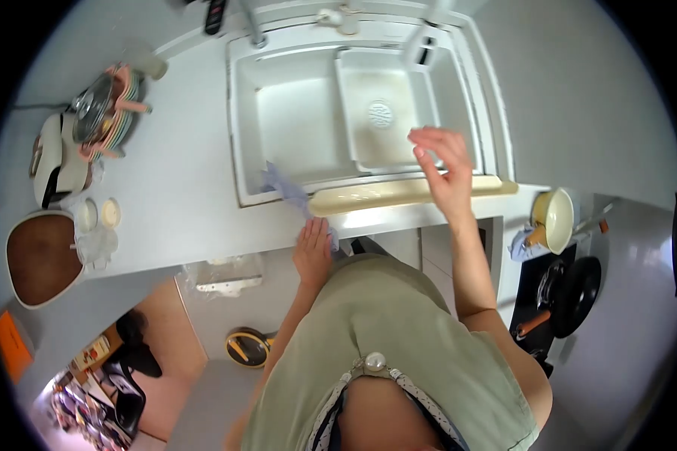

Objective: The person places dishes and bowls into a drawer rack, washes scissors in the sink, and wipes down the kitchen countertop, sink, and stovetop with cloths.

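My left hand [314,249] lies at the counter's front edge, fingers stretched out and flat on one end of a bluish-purple cloth [287,189]. The crumpled cloth runs from under these fingers up over the sink's front rim. My right hand [448,171] is raised above the front right of the sink, thumb apart from the fingers, with nothing in it. Below it, a long cream-coloured strip [376,197] runs along the sink's front edge, partly hidden by my right hand and wrist. The white sink [293,113] has a white basin insert [380,143] on its right side.
A faucet [256,34] rises behind the sink. Left on the counter are a rack with a glass lid [95,113], jars [98,244] and a brown-bottomed tray [44,259]. To the right are a cream pot [555,220] and a black frying pan [577,297] by the stove.
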Demonstrator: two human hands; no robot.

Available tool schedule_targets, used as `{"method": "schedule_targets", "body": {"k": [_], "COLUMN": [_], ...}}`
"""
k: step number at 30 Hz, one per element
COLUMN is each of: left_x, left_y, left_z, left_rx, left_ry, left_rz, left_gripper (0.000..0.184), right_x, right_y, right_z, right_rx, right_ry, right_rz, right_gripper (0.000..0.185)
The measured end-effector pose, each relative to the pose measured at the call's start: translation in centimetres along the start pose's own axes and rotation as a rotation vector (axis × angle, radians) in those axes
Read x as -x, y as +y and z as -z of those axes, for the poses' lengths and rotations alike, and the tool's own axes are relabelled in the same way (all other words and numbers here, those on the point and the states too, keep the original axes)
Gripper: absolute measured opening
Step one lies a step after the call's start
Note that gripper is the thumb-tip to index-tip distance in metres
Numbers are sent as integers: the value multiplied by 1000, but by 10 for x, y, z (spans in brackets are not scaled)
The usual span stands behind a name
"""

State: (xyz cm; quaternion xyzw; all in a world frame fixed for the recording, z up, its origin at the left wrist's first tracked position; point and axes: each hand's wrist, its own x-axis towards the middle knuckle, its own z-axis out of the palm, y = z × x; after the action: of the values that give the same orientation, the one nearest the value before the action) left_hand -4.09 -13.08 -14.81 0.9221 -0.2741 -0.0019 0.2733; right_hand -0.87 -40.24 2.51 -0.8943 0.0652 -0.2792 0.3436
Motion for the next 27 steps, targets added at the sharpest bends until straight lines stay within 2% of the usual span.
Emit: {"method": "schedule_targets", "body": {"k": [2, 4, 6, 7, 11, 12, 14, 15, 17, 20, 21, 22, 24, 26, 27], "left_x": [-1, 2, 4, 5, -16, -25, -40, -49, -57, -64, -62, -57, -60, -53, -53], "left_y": [17, 31, 45, 55, 117, 137, 154, 164, 181, 203, 205, 200, 192, 154, 131], "left_z": [-10, -16, -22, -25, -60, -73, -104, -120, -145, -110, -97, -81, -18, 16, 32], "left_rx": [-79, -89, -44, -16, 248, 310, 639, 814, 1172, 1595, 1491, 1274, 814, 634, 493], "left_ry": [24, 6, -40, 2, -183, -216, -319, -414, -603, -975, -882, -748, -479, -52, 101], "left_rz": [-27, -55, -75, -161, -365, -398, -361, -360, -337, -10, -85, -238, -500, -531, -424], "left_gripper": [31, 29, 27, 27, 32, 34, 42, 43, 46, 55, 49, 46, 41, 32, 31], "right_x": [44, 97, 133, 153, 194, 201, 215, 211, 212, 227, 223, 224, 215, 180, 159], "right_y": [16, 29, 30, 33, 44, 55, 74, 73, 90, 122, 125, 123, 104, 70, 59], "right_z": [16, 25, 29, 20, -2, -3, -2, 16, 34, 50, 52, 52, 59, 74, 72], "right_rx": [-53, -237, -155, -236, -591, -444, -156, -98, -97, -109, -119, -210, -547, -535, -656], "right_ry": [63, -65, -427, -414, -267, -181, -15, -11, 100, 185, 198, 257, 400, 323, 244], "right_rz": [-104, -397, -594, -631, -857, -762, -573, -654, -675, -655, -639, -713, -862, -689, -599], "right_gripper": [11, 11, 18, 27, 61, 66, 77, 79, 67, 49, 42, 25, 18, 22, 26]}}
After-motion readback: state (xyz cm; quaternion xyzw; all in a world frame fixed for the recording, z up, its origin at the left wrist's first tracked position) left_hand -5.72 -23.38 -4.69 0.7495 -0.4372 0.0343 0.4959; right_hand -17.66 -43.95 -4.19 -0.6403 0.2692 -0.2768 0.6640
